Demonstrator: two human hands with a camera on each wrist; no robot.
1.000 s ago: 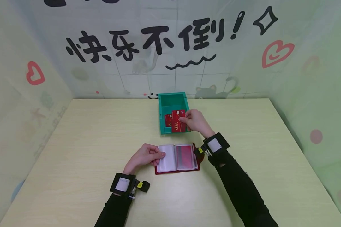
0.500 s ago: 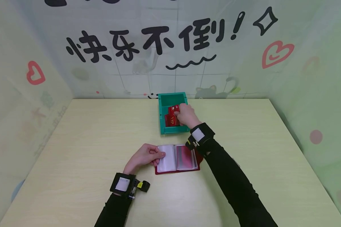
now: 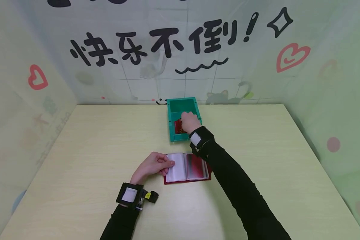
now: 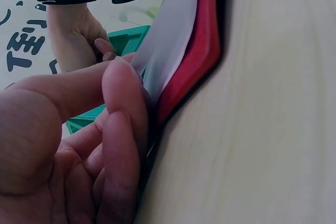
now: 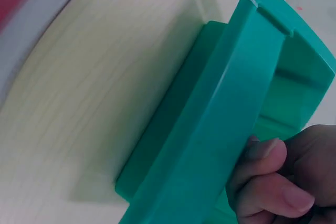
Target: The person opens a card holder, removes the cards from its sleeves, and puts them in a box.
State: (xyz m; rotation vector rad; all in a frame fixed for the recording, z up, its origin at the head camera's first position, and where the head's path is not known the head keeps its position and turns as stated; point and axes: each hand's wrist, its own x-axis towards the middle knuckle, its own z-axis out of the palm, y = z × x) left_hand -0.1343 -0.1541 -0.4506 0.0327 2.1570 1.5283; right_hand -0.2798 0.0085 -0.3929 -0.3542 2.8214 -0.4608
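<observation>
Four characters [image 3: 164,32] behind the tray [image 3: 175,114] read 快乐不倒.

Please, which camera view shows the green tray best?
The head view: it shows the green tray almost whole, with the right hand covering part of it. The left wrist view shows only pieces beyond the left hand; the right wrist view shows it closely, but cut off.

My worktop [image 3: 114,133] looks smooth, wood-grained; the tray [image 5: 220,108] at twelve o'clock, smooth plastic with a soft sheen; the book [image 3: 186,168] at six o'clock from it has smooth, translucent plastic pages [image 3: 178,170].
</observation>
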